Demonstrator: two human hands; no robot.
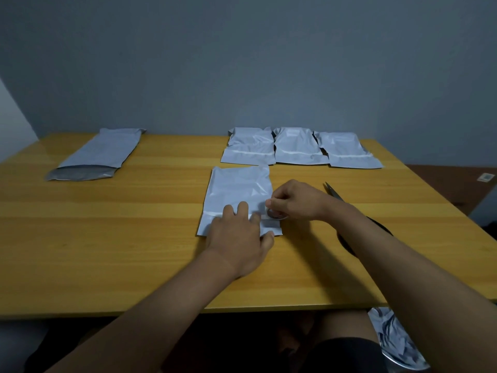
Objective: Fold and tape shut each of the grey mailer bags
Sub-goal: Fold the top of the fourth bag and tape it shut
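Wide bare stretch of wooden table (113,238) across the left and near side, open to reach. Far edge blocked at right by three folded bags (300,149) lying side by side, touching; far left taken by one unfolded bag (99,154). Centre occupied by the working bag (236,195). Scissors (333,192) lying just right of it, under the right forearm.

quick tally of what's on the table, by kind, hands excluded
Folded mailer bags, back row: 3
Mailer bag under the hands: 1
Unfolded mailer bag, far left: 1
Tape roll: 1
Scissors: 1
Total: 7
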